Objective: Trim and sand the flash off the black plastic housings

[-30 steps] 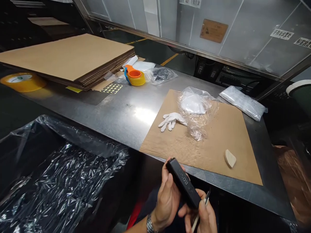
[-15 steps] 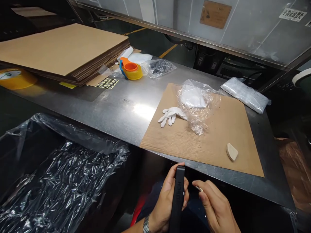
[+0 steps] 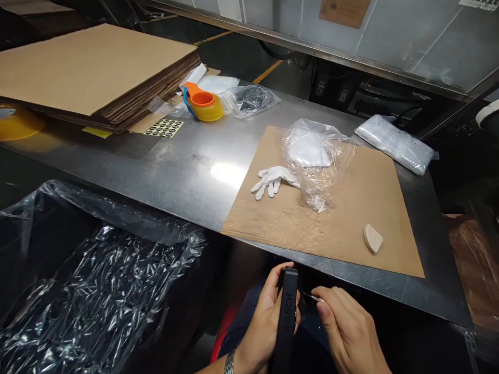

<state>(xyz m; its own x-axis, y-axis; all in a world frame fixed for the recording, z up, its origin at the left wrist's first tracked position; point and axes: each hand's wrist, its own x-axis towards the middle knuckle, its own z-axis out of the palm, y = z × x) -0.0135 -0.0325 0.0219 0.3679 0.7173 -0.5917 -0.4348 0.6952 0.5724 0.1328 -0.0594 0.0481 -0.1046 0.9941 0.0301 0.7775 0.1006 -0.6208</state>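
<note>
My left hand grips the black bar around its sides, on the near side of the metal table. My right hand pinches a slim tool. The bar appears stiff, fairly light, possibly slippery; hold both long edges.

Factory workshop, looks like a packing station. Metal desk: cardboard stack at left end, tape roll in orange-blue dispenser and sticker sheet beside it, plastic-wrapped pack at far right corner. Past far edge, dark floor with yellow marking line, power sockets.
</note>
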